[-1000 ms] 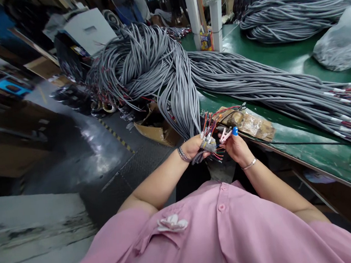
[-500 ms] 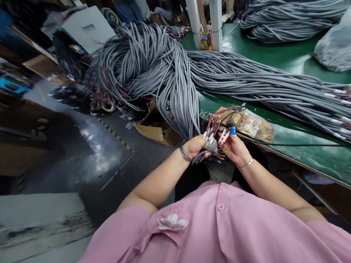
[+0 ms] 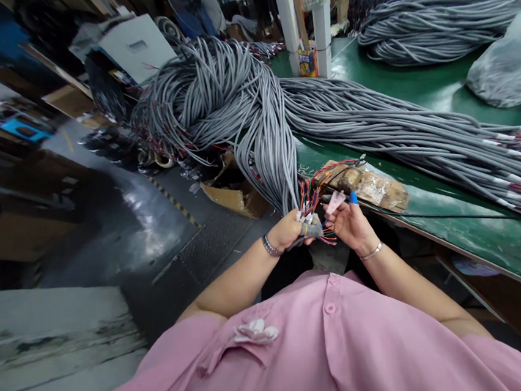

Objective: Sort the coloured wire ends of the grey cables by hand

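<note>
My left hand [image 3: 291, 229] is closed around the ends of several grey cables [image 3: 268, 152] that hang off the edge of the green table [image 3: 485, 229]. Thin red and coloured wires fan out above its fingers. My right hand [image 3: 350, 223] is just to the right, touching the same wire ends. It pinches a small pink clip [image 3: 335, 201], and one finger wears a blue cap [image 3: 353, 197]. Both wrists carry bracelets.
A big heap of grey cables [image 3: 214, 95] spills from the table to the floor. Another coil [image 3: 437, 18] lies at the back right beside a clear plastic bag [image 3: 505, 61]. A taped brown pad [image 3: 370, 185] sits on the table edge, a cardboard box [image 3: 233, 195] below.
Both hands stay together at the cable ends. The pink clip has shifted slightly up and to the right in my right hand; the view moved a little.
</note>
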`<action>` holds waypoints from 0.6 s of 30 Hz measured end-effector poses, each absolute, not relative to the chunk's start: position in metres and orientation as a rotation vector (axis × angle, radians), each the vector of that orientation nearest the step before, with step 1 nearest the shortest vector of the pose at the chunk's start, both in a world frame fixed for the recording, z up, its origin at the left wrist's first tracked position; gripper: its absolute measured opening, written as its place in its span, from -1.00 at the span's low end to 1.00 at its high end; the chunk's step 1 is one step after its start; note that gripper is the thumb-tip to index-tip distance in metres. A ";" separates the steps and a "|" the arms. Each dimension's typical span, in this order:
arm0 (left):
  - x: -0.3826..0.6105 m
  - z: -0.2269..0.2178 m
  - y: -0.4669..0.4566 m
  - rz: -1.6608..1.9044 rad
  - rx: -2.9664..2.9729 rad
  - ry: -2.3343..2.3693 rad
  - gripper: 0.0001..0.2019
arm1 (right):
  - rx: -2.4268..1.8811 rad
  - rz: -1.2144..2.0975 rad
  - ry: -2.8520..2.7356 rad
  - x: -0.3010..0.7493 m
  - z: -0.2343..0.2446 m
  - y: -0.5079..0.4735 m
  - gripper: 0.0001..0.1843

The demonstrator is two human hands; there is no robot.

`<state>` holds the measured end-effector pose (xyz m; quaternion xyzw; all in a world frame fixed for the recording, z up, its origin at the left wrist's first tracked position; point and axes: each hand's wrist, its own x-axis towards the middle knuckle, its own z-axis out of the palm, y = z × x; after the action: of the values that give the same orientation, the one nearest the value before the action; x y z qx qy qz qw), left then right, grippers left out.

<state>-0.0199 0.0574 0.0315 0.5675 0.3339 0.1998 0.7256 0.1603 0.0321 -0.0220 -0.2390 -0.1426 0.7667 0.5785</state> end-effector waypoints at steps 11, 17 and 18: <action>-0.005 0.026 0.028 0.852 1.325 0.883 -0.64 | -0.689 1.641 -0.409 0.158 -0.020 0.028 -0.61; 0.002 0.021 0.028 0.914 1.299 0.947 -0.64 | -0.740 1.518 -0.499 0.152 -0.013 0.028 -0.68; 0.002 0.021 0.028 0.916 1.295 0.947 -0.64 | -0.774 1.459 -0.517 0.151 -0.014 0.028 -0.69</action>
<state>0.0017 0.0281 0.0215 0.5593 0.4090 0.3957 0.6028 0.1511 0.0275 -0.0144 -0.3406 -0.2272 0.6420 0.6482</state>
